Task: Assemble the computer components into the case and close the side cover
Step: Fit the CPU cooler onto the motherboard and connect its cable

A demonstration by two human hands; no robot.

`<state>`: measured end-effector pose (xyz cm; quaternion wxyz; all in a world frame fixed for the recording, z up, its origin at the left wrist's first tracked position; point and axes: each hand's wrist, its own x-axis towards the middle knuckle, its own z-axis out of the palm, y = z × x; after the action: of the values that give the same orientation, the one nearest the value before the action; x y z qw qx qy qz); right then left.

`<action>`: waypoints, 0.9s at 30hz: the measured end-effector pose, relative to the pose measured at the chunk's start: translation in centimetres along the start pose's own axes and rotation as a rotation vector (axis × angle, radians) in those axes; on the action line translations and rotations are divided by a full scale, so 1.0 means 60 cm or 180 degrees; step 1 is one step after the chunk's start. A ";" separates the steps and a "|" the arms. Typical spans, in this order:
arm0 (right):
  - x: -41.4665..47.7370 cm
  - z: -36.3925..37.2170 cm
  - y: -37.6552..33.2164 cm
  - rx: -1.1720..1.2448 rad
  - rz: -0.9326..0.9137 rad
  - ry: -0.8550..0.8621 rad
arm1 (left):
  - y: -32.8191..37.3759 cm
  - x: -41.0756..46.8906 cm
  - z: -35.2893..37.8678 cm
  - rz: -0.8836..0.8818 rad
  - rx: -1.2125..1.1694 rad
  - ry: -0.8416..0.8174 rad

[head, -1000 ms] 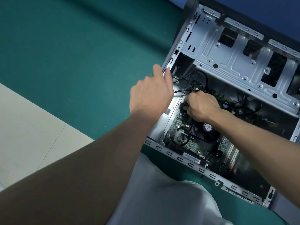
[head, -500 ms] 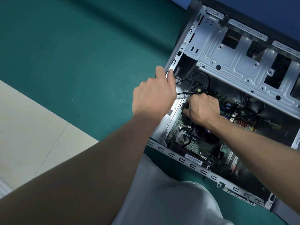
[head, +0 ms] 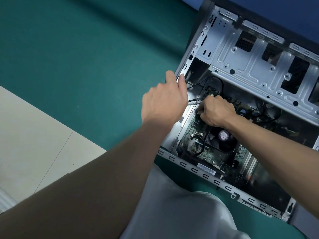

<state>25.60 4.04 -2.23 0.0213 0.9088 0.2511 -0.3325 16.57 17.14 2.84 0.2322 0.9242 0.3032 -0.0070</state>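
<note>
from my seat at the far end of the link i saw the computer case point(head: 203, 175) lying on its side on the green mat point(head: 86, 57), open face up, at the right of the head view. the left hand point(head: 164, 102) was at the case's left rim. one finger lay outside the metal edge and the thumb just inside it, so the rim sat pinched between them, with the back of the hand toward the camera. the right hand point(head: 217, 111) was down inside the case, knuckles up, fingers curled tight over the upper part of the motherboard point(head: 195, 130), just above the black cpu fan point(head: 222, 137). a thin black cable point(head: 195, 100) ran from under the left hand straight into that fist (its end was hidden by the fingers), and i could not tell whether the hand clasped the cable, a plug or nothing at all. the silver drive cage point(head: 250, 66) spanned the far half of the case, apart from both hands. a grey-clad knee point(head: 181, 213) lay just beside the case's near rail, and pale floor point(head: 34, 135) showed left of the mat.
</note>
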 end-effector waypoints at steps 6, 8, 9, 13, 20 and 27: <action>-0.019 0.017 -0.014 -0.0297 -0.0105 0.0421 | 0.001 0.000 -0.002 -0.0024 0.0012 -0.0033; -0.012 0.013 -0.012 -0.0236 0.0012 0.0360 | 0.001 0.001 -0.001 -0.0014 0.0009 -0.0025; -0.009 0.010 -0.011 -0.0182 0.0077 0.0297 | 0.000 0.001 -0.001 -0.0011 0.0005 -0.0021; -0.022 0.016 -0.004 -0.0050 -0.0100 0.0469 | 0.000 -0.001 -0.001 -0.0018 0.0024 0.0032; -0.115 0.084 0.053 -0.0255 -0.0299 0.1575 | -0.004 -0.001 0.000 0.0014 0.0106 0.0076; -0.104 0.106 0.049 -0.0307 0.0278 0.1418 | -0.002 0.000 0.001 -0.0056 0.0173 -0.0007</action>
<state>19.12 -2.57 -3.69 0.0231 0.9677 0.2256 -0.1101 16.53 17.21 2.73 0.2073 0.9274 0.3108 -0.0182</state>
